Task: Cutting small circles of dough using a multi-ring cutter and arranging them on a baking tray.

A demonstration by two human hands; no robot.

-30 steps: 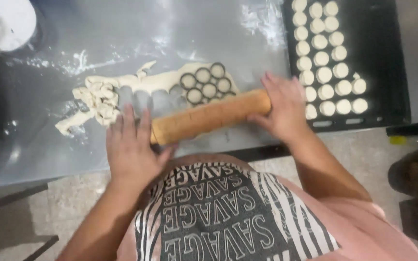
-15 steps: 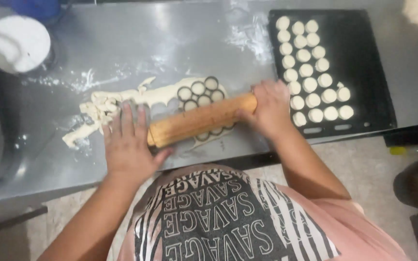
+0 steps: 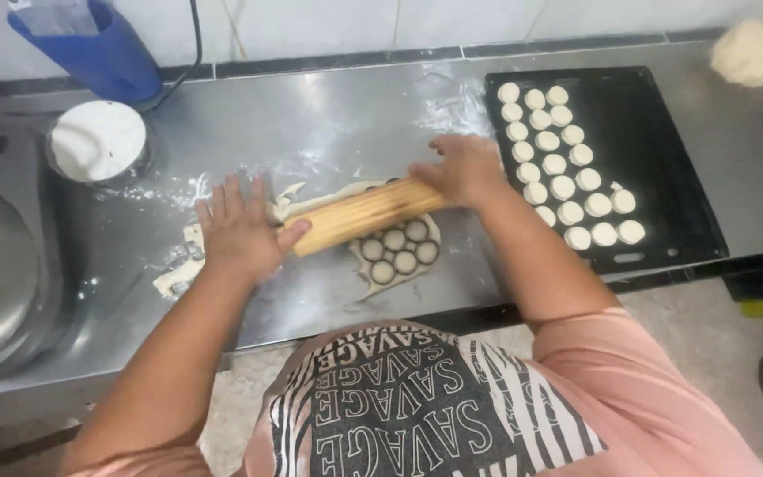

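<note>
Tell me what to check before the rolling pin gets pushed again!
1. Both hands on the pin: ok. The left hand lies flat on one end of the wooden rolling pin, the right hand on the other.
2. Dough under the pin: ok. The dough sheet with cut circles lies partly beneath it.
3. Flour on the steel counter: ok, white dust shows around the dough.
4. Room on the black baking tray: ok, its right part is bare beside the dough rounds.
5. Dough thickness: cannot tell.
</note>
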